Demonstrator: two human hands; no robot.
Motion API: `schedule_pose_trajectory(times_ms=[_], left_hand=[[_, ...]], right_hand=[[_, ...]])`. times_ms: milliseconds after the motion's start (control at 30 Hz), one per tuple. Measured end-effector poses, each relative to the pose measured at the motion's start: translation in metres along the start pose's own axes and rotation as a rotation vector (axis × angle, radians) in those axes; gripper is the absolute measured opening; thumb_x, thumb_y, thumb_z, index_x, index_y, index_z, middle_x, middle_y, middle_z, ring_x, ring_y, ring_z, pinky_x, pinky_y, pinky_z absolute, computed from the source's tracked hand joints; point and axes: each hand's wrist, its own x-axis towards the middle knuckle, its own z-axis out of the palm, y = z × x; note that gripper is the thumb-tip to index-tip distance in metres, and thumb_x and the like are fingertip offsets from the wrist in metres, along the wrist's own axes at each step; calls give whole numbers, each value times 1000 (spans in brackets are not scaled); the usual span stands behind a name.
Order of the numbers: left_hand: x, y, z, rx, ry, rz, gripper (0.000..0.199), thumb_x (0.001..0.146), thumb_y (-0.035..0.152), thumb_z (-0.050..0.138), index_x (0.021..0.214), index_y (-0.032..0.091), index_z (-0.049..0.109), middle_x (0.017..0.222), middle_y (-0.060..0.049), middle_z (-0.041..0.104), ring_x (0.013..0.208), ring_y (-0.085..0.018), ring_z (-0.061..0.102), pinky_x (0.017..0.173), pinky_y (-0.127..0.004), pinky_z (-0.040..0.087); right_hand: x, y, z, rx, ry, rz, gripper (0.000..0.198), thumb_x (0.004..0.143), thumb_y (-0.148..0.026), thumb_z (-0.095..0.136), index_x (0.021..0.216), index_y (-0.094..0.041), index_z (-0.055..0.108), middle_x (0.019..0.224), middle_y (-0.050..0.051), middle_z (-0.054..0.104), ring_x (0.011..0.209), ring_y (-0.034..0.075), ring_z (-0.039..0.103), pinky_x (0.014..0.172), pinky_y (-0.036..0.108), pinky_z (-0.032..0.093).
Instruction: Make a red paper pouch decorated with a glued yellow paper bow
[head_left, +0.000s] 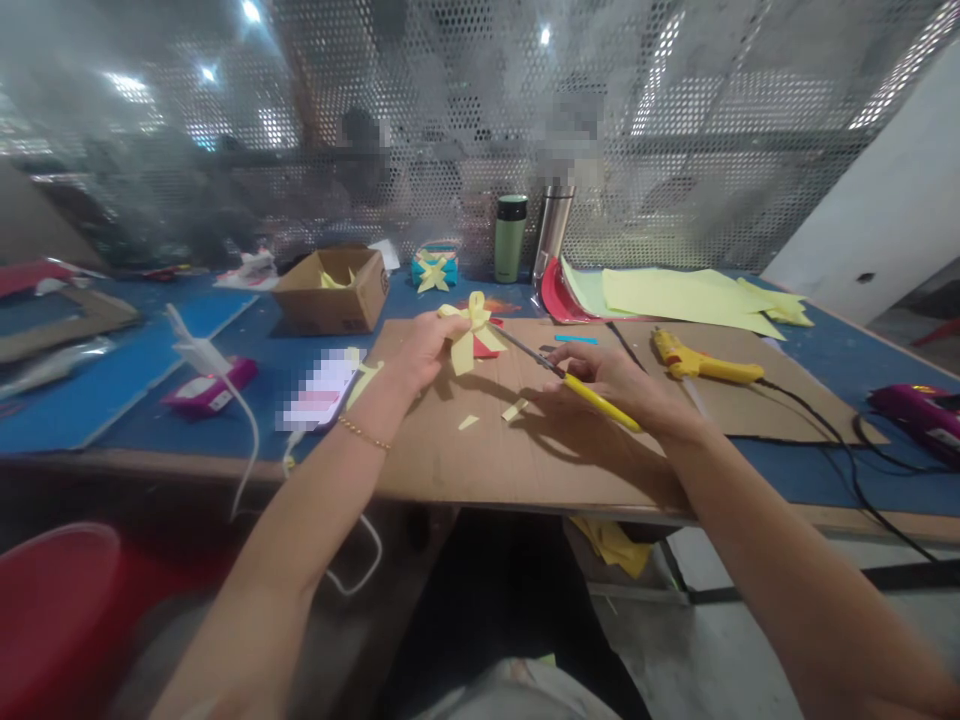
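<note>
My left hand (431, 345) pinches a yellow paper bow (466, 338) above a sheet of cardboard (480, 470). Strips of the bow fan out past the fingertips. In my right hand (600, 380) is a pair of yellow-handled scissors (592, 398), its long thin metal blades pointing left with the tip at the bow's right side. Whether the blades touch the bow, I cannot tell. Beneath lie yellow paper scraps (515, 409) and a small red piece (486, 347), partly hidden behind the bow.
A yellow glue gun (705, 368) lies at right, its black cord trailing over the edge. Behind stand a cardboard box (334, 300), a teal bow-decorated item (434, 270), a green tumbler (511, 240) and a steel flask (553, 225). Yellow sheets (682, 297) and a phone (321, 388) flank the cardboard.
</note>
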Motion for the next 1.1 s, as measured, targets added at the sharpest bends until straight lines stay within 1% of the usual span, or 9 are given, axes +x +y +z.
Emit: schedule_pose_trajectory(times_ms=[133,267,400,500,567,767,900,1100], left_hand=[[1,0,-1,-5,-2,5,19,59,0,74,66,15,64,81,-8,73,88,-24,73,89,-42,63],[2,-1,-2,13,21,6,20,58,0,74,63,15,62,74,-5,71,80,-22,71,84,-40,62],[4,-2,-4,-3,-26,9,23,56,3,79,66,15,62,71,-4,70,79,-22,72,83,-40,63],[6,-3,-6,-33,-62,19,25,55,5,81,65,16,61,70,-3,69,78,-23,72,82,-41,63],[7,-4,-7,-39,-63,26,24,55,6,80,66,16,61,71,-4,69,77,-22,72,82,-40,63],[11,-4,-8,-36,-41,60,20,57,8,79,69,15,64,76,-4,71,77,-20,70,86,-39,61],[15,-5,-12,-2,-13,69,18,57,12,78,69,15,66,74,-4,71,75,-19,69,87,-38,59],[16,-7,-14,34,-42,72,18,57,14,77,73,16,69,76,-4,72,77,-20,69,84,-38,58]], right_hand=[[-2,-6,-1,-56,0,-1,53,69,-72,73,84,-22,66,56,-4,50,56,14,42,54,28,28],[-2,-7,-3,-119,-8,-13,51,73,-69,73,88,-21,69,57,-3,53,56,14,44,56,28,29],[-2,-2,-2,-154,20,-53,48,76,-66,72,90,-20,72,62,-1,57,57,14,45,57,29,31],[-1,1,0,-126,29,-51,49,75,-66,74,93,-20,72,67,0,60,59,15,48,58,28,33],[-1,2,1,-92,24,-36,51,73,-66,76,93,-20,71,67,0,60,60,15,49,58,28,33],[-1,-3,-2,103,-90,88,60,66,-70,82,96,-21,62,63,-5,51,56,11,41,51,26,28],[-4,-11,-5,170,-139,139,59,70,-69,81,96,-22,58,63,-7,48,52,8,36,48,25,27],[-7,-14,-5,171,-152,147,59,70,-68,82,97,-21,58,62,-7,49,50,8,36,46,24,28]])
